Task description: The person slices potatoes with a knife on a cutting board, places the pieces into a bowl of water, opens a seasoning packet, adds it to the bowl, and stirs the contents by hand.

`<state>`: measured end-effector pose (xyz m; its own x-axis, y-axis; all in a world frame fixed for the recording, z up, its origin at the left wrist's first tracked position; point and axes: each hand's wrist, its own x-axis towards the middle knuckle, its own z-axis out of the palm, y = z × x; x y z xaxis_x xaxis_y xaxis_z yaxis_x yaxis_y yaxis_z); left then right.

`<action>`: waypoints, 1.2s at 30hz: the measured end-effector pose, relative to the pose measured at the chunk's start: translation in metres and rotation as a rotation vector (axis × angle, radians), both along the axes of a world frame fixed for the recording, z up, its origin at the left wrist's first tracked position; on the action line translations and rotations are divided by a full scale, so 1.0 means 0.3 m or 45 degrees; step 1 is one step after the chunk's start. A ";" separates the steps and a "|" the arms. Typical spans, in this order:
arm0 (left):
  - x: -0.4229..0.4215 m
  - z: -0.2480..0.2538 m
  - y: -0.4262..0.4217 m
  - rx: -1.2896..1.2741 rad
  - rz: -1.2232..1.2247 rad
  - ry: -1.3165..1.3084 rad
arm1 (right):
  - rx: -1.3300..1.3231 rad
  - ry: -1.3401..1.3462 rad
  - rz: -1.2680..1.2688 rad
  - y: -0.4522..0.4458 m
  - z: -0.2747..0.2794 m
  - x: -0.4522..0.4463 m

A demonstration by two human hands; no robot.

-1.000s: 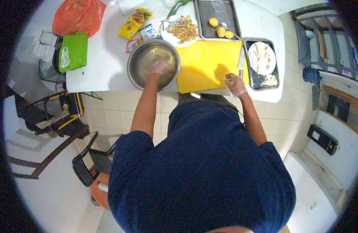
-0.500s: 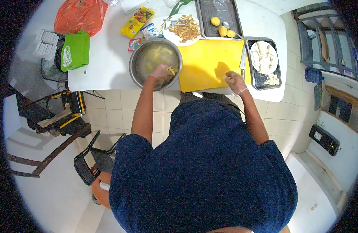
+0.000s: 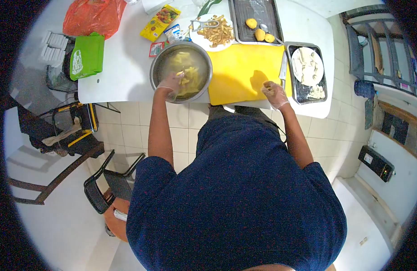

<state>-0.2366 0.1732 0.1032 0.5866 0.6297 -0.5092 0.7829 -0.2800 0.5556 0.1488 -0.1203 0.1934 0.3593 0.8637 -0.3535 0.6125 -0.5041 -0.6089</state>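
Note:
My left hand [image 3: 171,84], in a clear glove, is over the left side of a metal bowl [image 3: 153,72]. Its fingers close on a small yellow piece above cloudy water where several yellow strips [image 3: 189,77] lie. Gloved too, my right hand [image 3: 274,93] hovers over the front right part of the yellow cutting board [image 3: 235,72], its fingers curled round something I cannot make out. A knife [image 3: 283,70] rests along the board's right edge.
Behind the bowl are a plate of brown peelings [image 3: 219,34] with a peeler, a yellow packet [image 3: 160,24] and a dark tray [image 3: 256,7] with yellow pieces. At right, a tray holds a white plate [image 3: 308,67]. Green [image 3: 87,56] and red [image 3: 93,18] bags lie left.
My left hand has moved from the middle of the bowl toward its left side and lifted, uncovering more yellow strips. My right hand has stayed nearly still.

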 end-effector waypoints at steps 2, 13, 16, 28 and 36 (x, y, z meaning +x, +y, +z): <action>0.029 0.087 -0.002 -0.135 0.223 -0.009 | -0.016 -0.010 -0.006 0.002 0.002 -0.006; 0.082 0.184 0.090 0.188 -0.034 -0.026 | -0.009 -0.063 0.004 -0.029 0.005 0.000; 0.124 0.155 0.094 0.299 -0.138 0.135 | -0.046 -0.010 -0.012 -0.030 0.033 -0.007; 0.169 0.098 -0.006 0.048 -0.496 0.392 | -0.042 -0.018 -0.046 -0.055 -0.009 -0.008; 0.156 0.212 -0.120 -0.056 -0.422 0.281 | 0.023 0.000 -0.009 -0.013 0.007 -0.022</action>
